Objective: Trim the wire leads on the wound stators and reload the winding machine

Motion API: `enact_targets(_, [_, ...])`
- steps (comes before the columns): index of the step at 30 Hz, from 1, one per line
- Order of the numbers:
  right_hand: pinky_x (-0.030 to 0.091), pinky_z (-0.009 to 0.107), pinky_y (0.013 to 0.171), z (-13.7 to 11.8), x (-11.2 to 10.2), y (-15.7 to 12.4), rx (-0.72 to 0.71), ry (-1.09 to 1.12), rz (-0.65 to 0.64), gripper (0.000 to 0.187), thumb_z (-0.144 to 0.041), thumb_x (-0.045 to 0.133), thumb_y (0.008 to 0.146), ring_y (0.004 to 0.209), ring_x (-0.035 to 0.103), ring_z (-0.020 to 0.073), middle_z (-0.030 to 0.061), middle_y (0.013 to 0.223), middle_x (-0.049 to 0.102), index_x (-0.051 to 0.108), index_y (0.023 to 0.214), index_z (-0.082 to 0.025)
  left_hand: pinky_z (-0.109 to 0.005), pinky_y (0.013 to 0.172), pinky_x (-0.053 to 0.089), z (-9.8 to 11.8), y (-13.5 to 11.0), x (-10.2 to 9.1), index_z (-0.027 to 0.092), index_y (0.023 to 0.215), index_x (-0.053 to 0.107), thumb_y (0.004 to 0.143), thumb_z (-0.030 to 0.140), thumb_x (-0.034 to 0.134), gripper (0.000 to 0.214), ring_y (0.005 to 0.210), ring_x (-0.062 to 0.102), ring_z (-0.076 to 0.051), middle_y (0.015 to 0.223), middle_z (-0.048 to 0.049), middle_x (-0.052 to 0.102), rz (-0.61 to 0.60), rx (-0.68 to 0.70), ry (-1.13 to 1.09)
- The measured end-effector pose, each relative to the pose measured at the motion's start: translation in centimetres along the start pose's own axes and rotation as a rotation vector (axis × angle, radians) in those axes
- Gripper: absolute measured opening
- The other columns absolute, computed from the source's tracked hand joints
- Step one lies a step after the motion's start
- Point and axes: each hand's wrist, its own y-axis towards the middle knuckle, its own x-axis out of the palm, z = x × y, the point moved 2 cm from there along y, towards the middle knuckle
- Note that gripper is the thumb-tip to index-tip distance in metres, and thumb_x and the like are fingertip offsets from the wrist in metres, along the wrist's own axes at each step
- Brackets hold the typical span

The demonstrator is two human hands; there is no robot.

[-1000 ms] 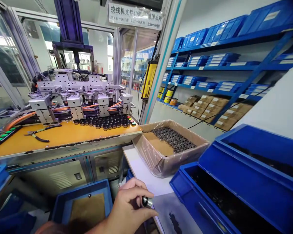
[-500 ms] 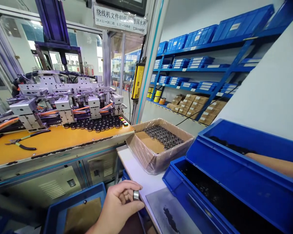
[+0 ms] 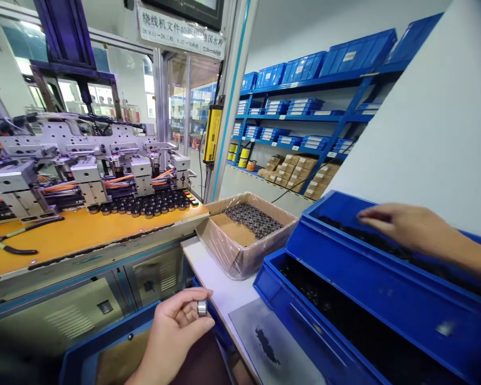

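My left hand [image 3: 170, 329] pinches a small shiny metal ring [image 3: 202, 308] between thumb and fingers, near the edge of the white table [image 3: 220, 289]. My right hand [image 3: 411, 227] is over the upper blue bin [image 3: 369, 262], just above the small black parts [image 3: 339, 229] inside. Its fingertips are pressed together, and whatever they may hold is too small or hidden to make out. In front stands the lower blue bin [image 3: 304, 326], also with dark pieces in it. A grey sheet with a black smudge [image 3: 266, 345] lies beside that bin.
A plastic-lined carton [image 3: 224, 251] holds rows of small dark parts. Left of it, an orange bench [image 3: 84, 235] carries a winding machine [image 3: 90, 174], several black-and-metal pieces [image 3: 148, 206] and pliers [image 3: 14, 246]. Below is a blue tray [image 3: 74, 350]. Shelves [image 3: 296, 115] stand behind.
My right hand has risen out of the upper blue bin, its fingers now showing above the black parts. My left hand still holds the metal ring. The view has turned slightly right.
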Motion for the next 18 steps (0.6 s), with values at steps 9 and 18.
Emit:
enact_targets(9, [0.056, 0.024, 0.073, -16.6, 3.7, -9.9, -0.285, 0.864, -0.267, 0.009, -0.009, 0.059, 0.093, 0.081, 0.064, 0.0131, 0.0071, 0.088, 0.068, 0.065, 0.098, -0.012, -0.025, 0.073, 0.065, 0.7, 0.9, 2.8, 0.019, 0.097, 0.081, 0.065, 0.015, 0.086, 0.032, 0.076, 0.079, -0.023, 0.091, -0.009, 0.082, -0.133, 0.06, 0.189])
enact_targets(18, [0.057, 0.022, 0.073, -17.8, 6.9, -13.4, -0.261, 1.019, -0.192, 0.008, -0.01, 0.061, 0.093, 0.082, 0.064, 0.012, 0.0087, 0.09, 0.066, 0.065, 0.099, -0.012, -0.016, 0.069, 0.063, -0.4, 0.8, 5.5, 0.027, 0.097, 0.081, 0.062, 0.006, 0.086, 0.041, 0.069, 0.078, -0.017, 0.083, -0.0002, 0.082, -0.209, 0.064, 0.129])
